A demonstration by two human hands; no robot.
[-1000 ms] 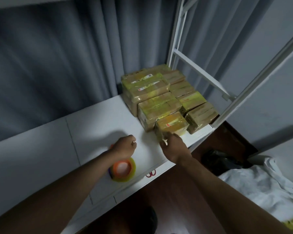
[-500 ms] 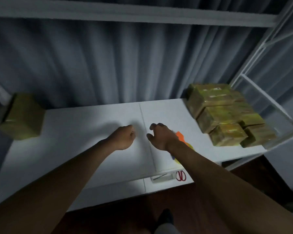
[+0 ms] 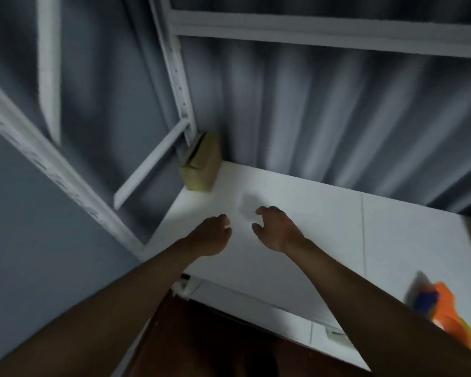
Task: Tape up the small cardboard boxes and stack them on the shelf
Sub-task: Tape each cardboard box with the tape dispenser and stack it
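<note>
Both hands are held over the white shelf point(image 3: 297, 208), empty. The left hand point(image 3: 211, 235) is loosely curled, nothing gripped; whether its fingers point(image 3: 225, 223) are fully closed cannot be told through blur. The right hand point(image 3: 276, 229) is held with its fingers point(image 3: 265, 212) spread and bent, nothing between them. One small cardboard box point(image 3: 201, 165) is seen beyond and left of the left fingers, upright in the shelf's back corner against the white frame post point(image 3: 181, 85), well apart from both hands. An orange tape roll point(image 3: 446, 311) is seen far right of the right fingers, near the shelf's front edge, blurred.
</note>
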